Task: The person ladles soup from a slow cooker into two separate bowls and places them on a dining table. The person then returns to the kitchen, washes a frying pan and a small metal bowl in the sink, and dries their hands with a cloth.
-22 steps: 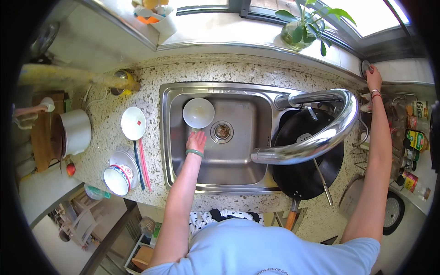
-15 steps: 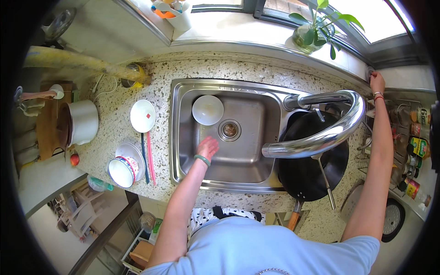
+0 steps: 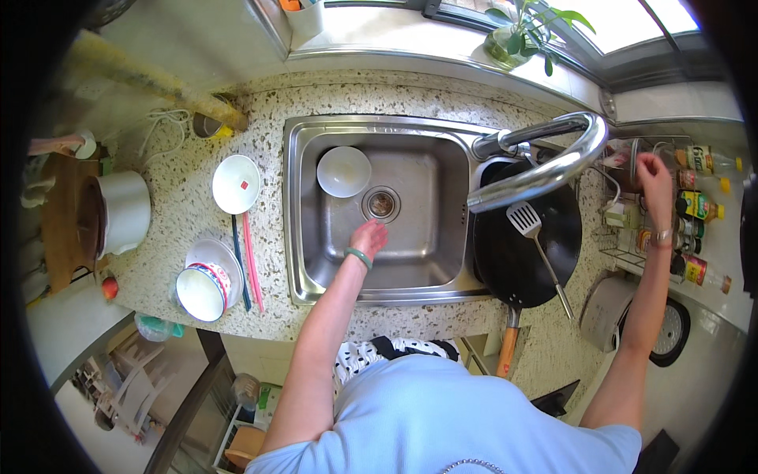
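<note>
My left hand (image 3: 368,235), a green bangle at its wrist, hovers over the steel sink (image 3: 418,272) below the drain (image 3: 381,205). Its fingers are extended and nothing is in them. A white bowl (image 3: 344,171) sits in the sink's far left corner. At the far right my right hand (image 3: 653,171) is raised beside the wire rack, fingers curled. A thin, pale-edged thing shows at its fingertips; what it is I cannot make out. The chrome faucet (image 3: 545,175) arches over a black wok (image 3: 517,265) on which a slotted spatula (image 3: 526,220) lies.
Left of the sink are a white dish (image 3: 236,184), dark and pink chopsticks (image 3: 251,261), stacked bowls (image 3: 202,293) and a pot (image 3: 125,213). Bottles and jars (image 3: 699,207) fill the rack at right. A potted plant (image 3: 505,47) stands on the sill; the wok's wooden handle (image 3: 507,352) juts toward me.
My right hand has drawn back from the round fitting by the window to the rack. The left hand has moved slightly toward the sink's middle. The faucet spout has swung away from me.
</note>
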`<act>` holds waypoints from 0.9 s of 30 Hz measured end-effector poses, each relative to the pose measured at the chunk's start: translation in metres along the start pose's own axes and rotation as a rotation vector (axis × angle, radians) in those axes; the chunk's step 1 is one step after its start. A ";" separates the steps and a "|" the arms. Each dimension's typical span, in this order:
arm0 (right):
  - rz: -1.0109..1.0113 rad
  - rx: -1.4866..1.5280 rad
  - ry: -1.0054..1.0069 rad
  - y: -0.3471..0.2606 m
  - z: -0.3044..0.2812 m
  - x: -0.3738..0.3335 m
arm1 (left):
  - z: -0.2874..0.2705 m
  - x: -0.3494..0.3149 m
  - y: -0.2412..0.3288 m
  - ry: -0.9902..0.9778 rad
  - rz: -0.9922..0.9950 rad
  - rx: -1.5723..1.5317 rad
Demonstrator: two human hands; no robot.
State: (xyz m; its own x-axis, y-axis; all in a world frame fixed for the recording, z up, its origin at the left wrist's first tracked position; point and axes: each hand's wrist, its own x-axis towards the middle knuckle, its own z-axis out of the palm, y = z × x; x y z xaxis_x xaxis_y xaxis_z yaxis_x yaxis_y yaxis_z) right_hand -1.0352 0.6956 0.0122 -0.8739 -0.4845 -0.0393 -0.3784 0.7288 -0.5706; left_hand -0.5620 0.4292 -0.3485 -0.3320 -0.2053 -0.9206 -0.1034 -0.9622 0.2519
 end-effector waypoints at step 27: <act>-0.268 -0.024 -0.600 -0.068 0.522 -0.225 | -0.120 -0.195 0.040 0.239 0.684 0.015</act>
State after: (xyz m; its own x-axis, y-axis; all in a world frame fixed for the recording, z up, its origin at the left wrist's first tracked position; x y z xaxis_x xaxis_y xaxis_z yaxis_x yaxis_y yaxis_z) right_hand -0.6534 0.5028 -0.3679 -0.4293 -0.8315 -0.3525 -0.5724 0.5524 -0.6060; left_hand -0.3885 0.4090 -0.1946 -0.1129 -0.7955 -0.5953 0.0403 -0.6023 0.7972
